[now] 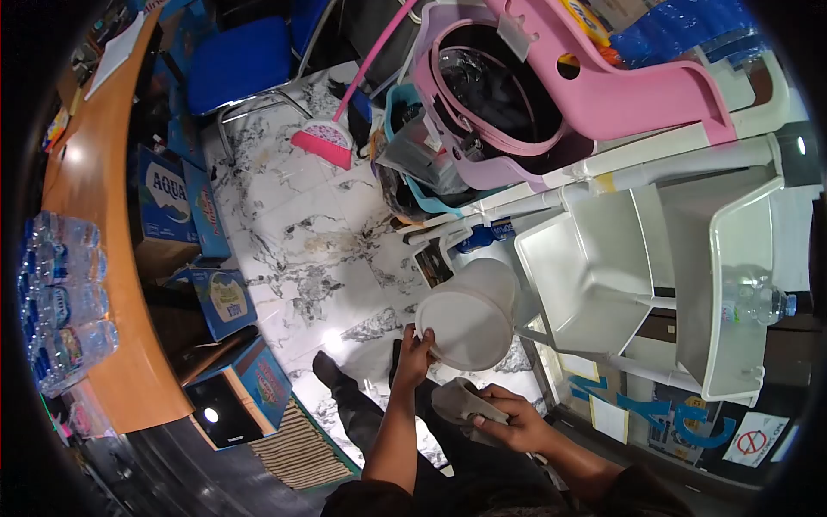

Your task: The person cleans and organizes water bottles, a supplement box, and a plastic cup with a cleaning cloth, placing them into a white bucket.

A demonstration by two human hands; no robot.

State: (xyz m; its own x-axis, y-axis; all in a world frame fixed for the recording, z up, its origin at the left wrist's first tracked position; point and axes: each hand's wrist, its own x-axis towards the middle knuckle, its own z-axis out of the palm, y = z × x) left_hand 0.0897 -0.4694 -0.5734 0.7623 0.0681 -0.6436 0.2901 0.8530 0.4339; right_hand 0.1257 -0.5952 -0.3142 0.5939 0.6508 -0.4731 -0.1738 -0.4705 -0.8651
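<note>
A white, slightly translucent round plastic container (469,332) is tilted in front of me, its flat round end facing up. My left hand (413,355) grips the edge of that end, thumb on top. Closer to my body, my right hand (510,418) clutches a crumpled grey cloth (458,401), which hangs just below the container. The container's far end points toward the shelf side, and the fingers under its edge are partly hidden.
White plastic rack bins (594,276) stand close on the right, with pink plastic ware (620,95) above. A pink broom (326,142) stands on the marble floor (301,215). Left are cartons (165,202) and a wooden counter (129,345) holding bottled water (65,302).
</note>
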